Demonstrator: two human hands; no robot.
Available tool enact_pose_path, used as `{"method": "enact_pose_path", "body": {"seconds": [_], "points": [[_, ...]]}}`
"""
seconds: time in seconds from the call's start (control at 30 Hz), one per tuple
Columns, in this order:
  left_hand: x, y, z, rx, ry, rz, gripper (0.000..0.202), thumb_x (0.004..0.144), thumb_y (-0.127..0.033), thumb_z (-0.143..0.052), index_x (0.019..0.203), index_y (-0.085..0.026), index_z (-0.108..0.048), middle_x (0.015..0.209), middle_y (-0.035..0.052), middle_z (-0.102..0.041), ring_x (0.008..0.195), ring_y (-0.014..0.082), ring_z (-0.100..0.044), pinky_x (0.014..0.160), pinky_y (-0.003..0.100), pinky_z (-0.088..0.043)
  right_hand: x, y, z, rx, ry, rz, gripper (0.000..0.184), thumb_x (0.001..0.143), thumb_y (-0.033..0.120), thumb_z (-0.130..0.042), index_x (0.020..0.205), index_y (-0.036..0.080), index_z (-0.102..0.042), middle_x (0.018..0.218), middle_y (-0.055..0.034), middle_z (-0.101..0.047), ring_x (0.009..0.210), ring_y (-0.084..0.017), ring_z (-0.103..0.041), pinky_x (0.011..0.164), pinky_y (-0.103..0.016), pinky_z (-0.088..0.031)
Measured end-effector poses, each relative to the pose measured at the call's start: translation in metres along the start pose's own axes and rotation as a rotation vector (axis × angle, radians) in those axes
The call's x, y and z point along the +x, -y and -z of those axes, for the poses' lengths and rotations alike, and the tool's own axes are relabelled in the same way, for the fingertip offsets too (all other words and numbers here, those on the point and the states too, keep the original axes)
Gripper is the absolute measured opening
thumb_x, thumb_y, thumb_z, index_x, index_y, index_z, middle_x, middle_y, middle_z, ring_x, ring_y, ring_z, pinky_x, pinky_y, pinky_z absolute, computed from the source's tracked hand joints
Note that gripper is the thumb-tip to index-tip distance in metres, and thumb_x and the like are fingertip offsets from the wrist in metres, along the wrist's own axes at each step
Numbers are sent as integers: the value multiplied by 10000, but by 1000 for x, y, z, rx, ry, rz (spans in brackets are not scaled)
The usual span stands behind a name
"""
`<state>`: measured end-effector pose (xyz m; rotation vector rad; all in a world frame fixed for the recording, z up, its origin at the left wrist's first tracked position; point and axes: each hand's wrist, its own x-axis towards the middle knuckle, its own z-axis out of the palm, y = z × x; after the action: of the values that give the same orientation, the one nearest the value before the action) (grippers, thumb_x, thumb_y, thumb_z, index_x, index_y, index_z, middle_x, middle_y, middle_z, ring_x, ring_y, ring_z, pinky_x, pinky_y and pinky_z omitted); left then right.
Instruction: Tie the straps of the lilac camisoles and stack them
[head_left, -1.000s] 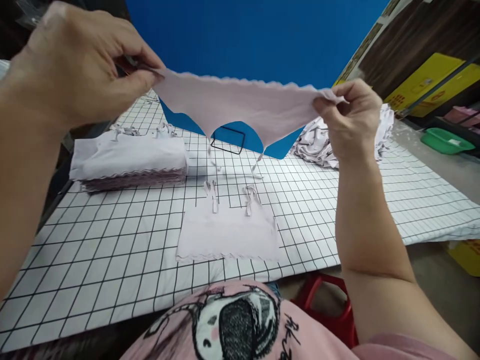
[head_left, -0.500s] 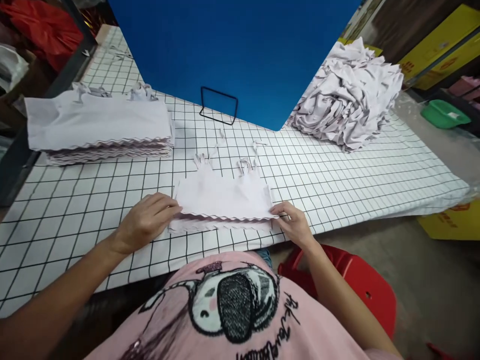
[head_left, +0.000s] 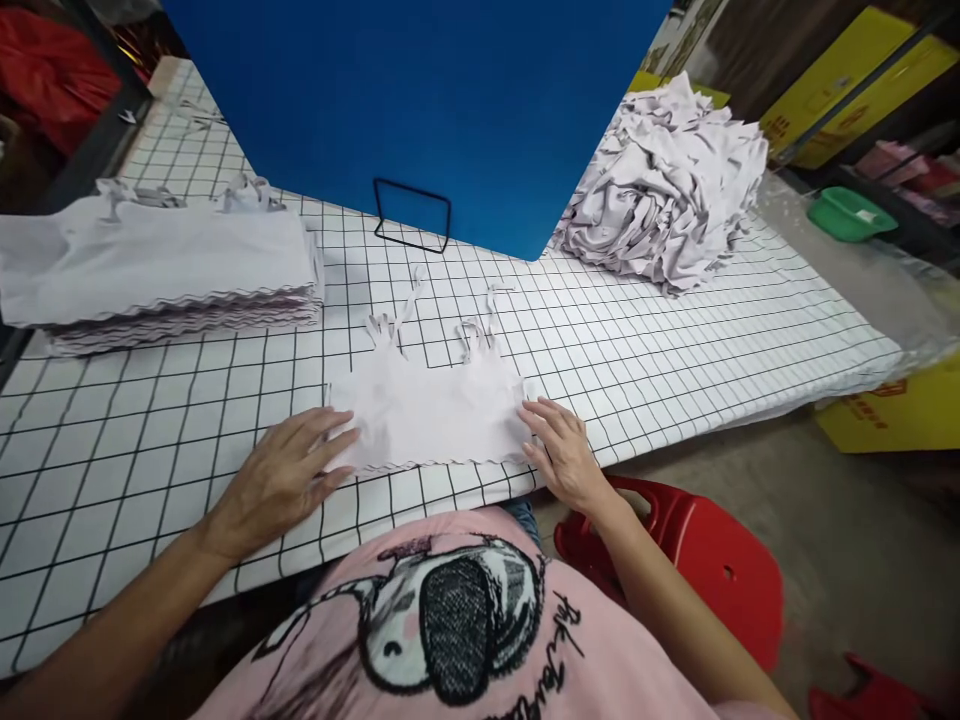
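Observation:
A small pale lilac garment point(head_left: 431, 412) with thin straps and a scalloped lower edge lies flat near the front edge of the checked table point(head_left: 675, 340). It rests on another garment of the same kind. My left hand point(head_left: 281, 475) lies flat and open at the garment's left edge, fingertips touching the cloth. My right hand point(head_left: 559, 450) lies open at its right edge, fingers spread on the cloth.
A neat stack of the same garments point(head_left: 165, 265) sits at the left. A loose heap of them point(head_left: 667, 185) lies at the back right. A blue panel point(head_left: 420, 90) with a black wire stand point(head_left: 412, 215) stands behind. Beside me is a red stool point(head_left: 697, 565).
The garment I held up in the air by both ends has come down onto the one on the table. My hands have let go and now rest flat at its sides.

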<state>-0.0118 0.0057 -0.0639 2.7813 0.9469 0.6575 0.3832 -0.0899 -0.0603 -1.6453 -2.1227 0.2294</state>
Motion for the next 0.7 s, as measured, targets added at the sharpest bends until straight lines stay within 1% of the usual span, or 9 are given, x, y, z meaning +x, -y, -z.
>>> {"method": "enact_pose_path", "body": {"seconds": [0.07,0.13,0.17,0.23,0.3,0.43,0.5,0.57,0.7], "points": [[2,-3,-2,36,-88,171,285,908,-286,-578,1185,-225,-602,1194,121,-619,1129,311,-568,952,497,-487,1,1,-5,-25,-66,-45,364,967,306,-486,1315,211,-540,1312,-128,-580,1243,-298,-493,1005,-481,-407],[1,-8,-4,50,-198,379,164,910,-285,-570,1037,-194,-620,1021,107,-629,996,273,-586,895,454,-497,-2,1,-10,-18,-159,-137,291,959,327,-498,1190,182,-600,1115,-135,-645,1060,-282,-569,926,-456,-447],[0,-9,-4,29,-230,467,117,914,-287,-563,952,-189,-613,949,90,-622,942,252,-584,865,427,-501,-4,0,-12,-11,-183,-193,263,949,346,-518,1125,177,-617,1011,-124,-658,973,-275,-582,879,-442,-461],[0,-11,-4,-58,-233,607,148,934,-284,-524,843,-188,-590,854,64,-603,866,215,-573,793,369,-503,-7,-2,-16,19,-171,-278,257,923,405,-563,1027,179,-624,850,-92,-654,837,-258,-585,780,-407,-471],[3,-11,-6,-116,-219,704,184,935,-294,-518,800,-188,-586,828,54,-598,847,203,-565,777,351,-494,-7,-4,-19,40,-135,-332,290,896,474,-592,940,188,-625,753,-71,-637,762,-251,-576,710,-383,-461],[22,-6,-12,-147,-212,774,190,901,-326,-554,780,-188,-604,846,59,-613,876,215,-565,832,377,-484,-3,0,-21,47,-90,-411,357,870,562,-592,830,208,-621,658,-56,-610,684,-247,-567,653,-372,-446],[34,-1,-14,-110,-177,786,186,862,-347,-598,764,-189,-608,861,68,-626,894,238,-565,862,410,-475,-1,3,-21,29,-81,-436,377,865,584,-585,801,214,-616,637,-53,-605,665,-249,-564,632,-370,-438],[43,5,-16,-73,-130,805,153,819,-310,-625,722,-194,-601,855,70,-637,891,254,-565,862,429,-471,1,3,-21,-15,-72,-428,395,861,601,-576,766,218,-609,627,-55,-605,667,-257,-558,604,-365,-420],[48,12,-14,-86,-73,836,99,767,-201,-596,670,-207,-576,824,60,-644,868,252,-582,801,397,-487,0,1,-23,-70,-69,-373,399,881,589,-554,742,217,-598,630,-60,-609,675,-260,-549,584,-353,-394]]}}
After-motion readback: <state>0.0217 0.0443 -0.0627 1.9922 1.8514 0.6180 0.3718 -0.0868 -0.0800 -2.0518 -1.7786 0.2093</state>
